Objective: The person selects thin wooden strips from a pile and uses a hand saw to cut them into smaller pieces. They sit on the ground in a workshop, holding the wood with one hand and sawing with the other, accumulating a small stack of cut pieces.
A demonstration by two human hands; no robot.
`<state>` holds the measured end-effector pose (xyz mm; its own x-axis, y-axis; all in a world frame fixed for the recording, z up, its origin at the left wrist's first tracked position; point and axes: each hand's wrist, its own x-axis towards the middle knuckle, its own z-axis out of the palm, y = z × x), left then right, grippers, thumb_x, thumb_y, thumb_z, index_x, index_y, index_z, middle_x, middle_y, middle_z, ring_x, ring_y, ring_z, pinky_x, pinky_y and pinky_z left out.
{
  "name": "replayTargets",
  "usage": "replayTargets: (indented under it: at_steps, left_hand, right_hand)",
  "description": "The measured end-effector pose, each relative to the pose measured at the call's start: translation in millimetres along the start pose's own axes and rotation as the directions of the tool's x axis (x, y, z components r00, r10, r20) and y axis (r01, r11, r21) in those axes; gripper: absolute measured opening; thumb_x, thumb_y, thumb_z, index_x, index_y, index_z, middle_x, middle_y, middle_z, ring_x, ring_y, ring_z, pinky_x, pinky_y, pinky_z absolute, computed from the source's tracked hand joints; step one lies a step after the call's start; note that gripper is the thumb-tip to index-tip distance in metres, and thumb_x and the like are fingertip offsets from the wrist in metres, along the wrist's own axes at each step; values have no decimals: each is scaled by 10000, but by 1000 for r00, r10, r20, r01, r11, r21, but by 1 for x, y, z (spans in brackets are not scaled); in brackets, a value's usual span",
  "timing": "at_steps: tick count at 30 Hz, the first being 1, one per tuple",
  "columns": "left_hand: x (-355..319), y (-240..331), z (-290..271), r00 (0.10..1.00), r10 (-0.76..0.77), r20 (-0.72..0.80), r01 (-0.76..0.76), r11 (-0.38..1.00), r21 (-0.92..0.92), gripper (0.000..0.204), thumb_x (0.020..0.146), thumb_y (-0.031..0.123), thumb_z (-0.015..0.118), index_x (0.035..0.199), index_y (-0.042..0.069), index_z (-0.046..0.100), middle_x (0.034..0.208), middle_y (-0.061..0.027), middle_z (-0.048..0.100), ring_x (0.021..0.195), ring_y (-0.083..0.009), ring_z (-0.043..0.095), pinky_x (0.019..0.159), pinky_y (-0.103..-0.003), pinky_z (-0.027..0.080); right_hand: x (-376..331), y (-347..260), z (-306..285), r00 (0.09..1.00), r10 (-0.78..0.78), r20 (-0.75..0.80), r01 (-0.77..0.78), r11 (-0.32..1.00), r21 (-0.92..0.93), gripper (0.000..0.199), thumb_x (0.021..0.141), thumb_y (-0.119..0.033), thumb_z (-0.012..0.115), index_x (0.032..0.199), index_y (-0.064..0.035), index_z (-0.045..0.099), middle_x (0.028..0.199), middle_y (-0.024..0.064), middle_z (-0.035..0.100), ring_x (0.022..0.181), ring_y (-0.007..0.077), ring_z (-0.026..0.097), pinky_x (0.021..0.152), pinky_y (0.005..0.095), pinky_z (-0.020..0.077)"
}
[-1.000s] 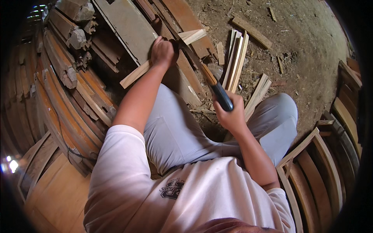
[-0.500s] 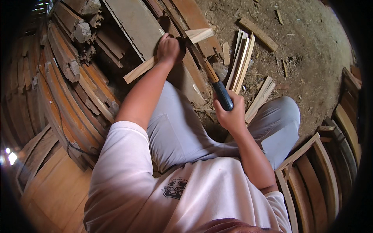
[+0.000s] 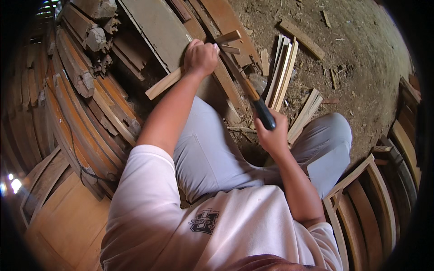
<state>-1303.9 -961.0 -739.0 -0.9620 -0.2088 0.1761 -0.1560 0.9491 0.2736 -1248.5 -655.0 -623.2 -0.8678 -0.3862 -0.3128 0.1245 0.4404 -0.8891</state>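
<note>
My left hand (image 3: 200,58) is closed around a wooden strip (image 3: 164,84), whose pale near end sticks out toward the lower left. Beyond the fingers, two separate wood ends (image 3: 229,37) spread apart. In my right hand (image 3: 274,133) is a long, narrow tool with a black handle (image 3: 263,113); its orange-brown section runs into a darker part that slants up and left toward the wood. How the tool's far end meets the strip is hard to make out. Boards (image 3: 228,86) lie beneath the left hand and the strip.
Thin wood strips (image 3: 284,72) and split pieces (image 3: 306,113) lie on the dirt floor, with a loose plank (image 3: 302,38) farther off. Stacked timber (image 3: 86,131) rises on the left. Wooden frames (image 3: 377,194) stand at the right. My bent legs (image 3: 208,149) flank the work spot.
My right hand has shifted slightly right with the tool. The wood beyond my left hand has turned and now shows two ends spread apart. My left hand keeps its grip.
</note>
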Motion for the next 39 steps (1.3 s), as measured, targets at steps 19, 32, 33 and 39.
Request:
replayTargets:
  at_steps: [19, 32, 33, 39]
  left_hand:
    - [-5, -3, 0, 999, 34, 38, -30, 994, -100, 388, 945, 295, 484, 792, 37, 730, 854, -219, 706, 905, -383, 651, 1025, -457, 431]
    - [48, 85, -98, 998, -17, 62, 62, 513, -856, 287, 1051, 211, 456, 1154, -6, 612, 945, -95, 638, 803, -171, 647, 757, -324, 544]
    - [54, 114, -102, 998, -37, 53, 63, 400, -915, 283, 1055, 215, 458, 1151, -3, 610, 939, -100, 636, 806, -174, 646, 748, -328, 556]
    - [47, 258, 2, 873, -39, 486, 487, 140, -862, 202, 1064, 207, 488, 1091, 29, 581, 930, -152, 670, 865, -257, 679, 790, -418, 571]
  right_hand:
    - [85, -21, -215, 952, -126, -278, 138, 990, 26, 190, 949, -201, 726, 898, -24, 679, 613, -48, 515, 527, 48, 459, 472, 256, 326]
    - [120, 54, -238, 805, -97, -585, 27, 992, -127, 383, 868, -341, 737, 757, 21, 677, 594, 59, 613, 554, 147, 579, 554, 362, 459]
    - [119, 53, -241, 814, -64, -577, 21, 997, -80, 386, 868, -344, 740, 762, 22, 677, 594, 59, 612, 554, 148, 579, 556, 362, 460]
    - [118, 56, -247, 827, -80, -556, 66, 997, -45, 392, 862, -341, 743, 763, 31, 673, 588, 60, 611, 548, 148, 573, 556, 357, 462]
